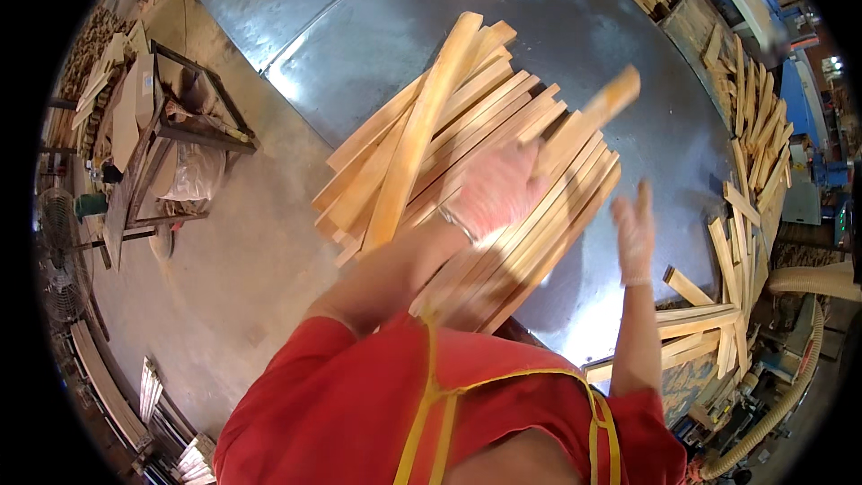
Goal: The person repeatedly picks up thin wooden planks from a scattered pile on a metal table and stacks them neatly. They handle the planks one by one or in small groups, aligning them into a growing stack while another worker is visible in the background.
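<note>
My left hand (pixel 496 187), in a pale glove, reaches over a spread pile of wooden strips (pixel 512 126). Its fingers close on the near end of one wooden strip (pixel 588 122), whose far end is blurred by motion and points away to the right. My right hand (pixel 635 232), also gloved, is just right of the pile above the metal table. It holds nothing, and its slightly blurred fingers stretch forward, apart from the thumb. One wider strip (pixel 426 126) lies slantwise across the left part of the pile.
The pile rests on a shiny metal table (pixel 359 36). More loose strips (pixel 754 144) crowd its right side, with a stack (pixel 709 323) nearer me. A metal-framed stand (pixel 162 135) is on the floor at left, with a fan (pixel 61 256) beside it. A ribbed hose (pixel 799 377) curves at lower right.
</note>
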Tool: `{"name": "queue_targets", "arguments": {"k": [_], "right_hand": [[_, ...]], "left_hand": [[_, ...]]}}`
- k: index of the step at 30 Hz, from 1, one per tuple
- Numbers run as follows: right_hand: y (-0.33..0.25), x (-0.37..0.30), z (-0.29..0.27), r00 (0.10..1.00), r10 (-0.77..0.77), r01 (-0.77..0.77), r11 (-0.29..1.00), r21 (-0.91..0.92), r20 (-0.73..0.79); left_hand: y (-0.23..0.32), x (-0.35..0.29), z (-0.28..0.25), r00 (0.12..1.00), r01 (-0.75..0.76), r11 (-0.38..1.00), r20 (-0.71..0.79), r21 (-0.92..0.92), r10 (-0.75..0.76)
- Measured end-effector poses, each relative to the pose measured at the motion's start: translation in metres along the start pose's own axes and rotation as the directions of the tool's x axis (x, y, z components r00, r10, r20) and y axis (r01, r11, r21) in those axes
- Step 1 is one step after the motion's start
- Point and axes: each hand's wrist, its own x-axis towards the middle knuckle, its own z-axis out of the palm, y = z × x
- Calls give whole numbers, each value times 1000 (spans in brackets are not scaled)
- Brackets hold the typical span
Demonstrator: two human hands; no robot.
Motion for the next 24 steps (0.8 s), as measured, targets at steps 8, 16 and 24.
{"name": "queue_targets", "arguments": {"k": [8, 16, 24], "right_hand": [[-23, -118, 72, 623, 531, -655, 755, 12, 574], [6, -104, 151, 828, 230, -254, 967, -23, 511], [21, -58, 176, 835, 175, -341, 909, 240, 522]], "left_hand": [[-137, 19, -79, 941, 334, 832, 101, -442, -324], [-73, 7, -27, 904, 402, 722, -117, 563, -412], [-124, -10, -4, 953, 301, 784, -147, 543, -264]]}}
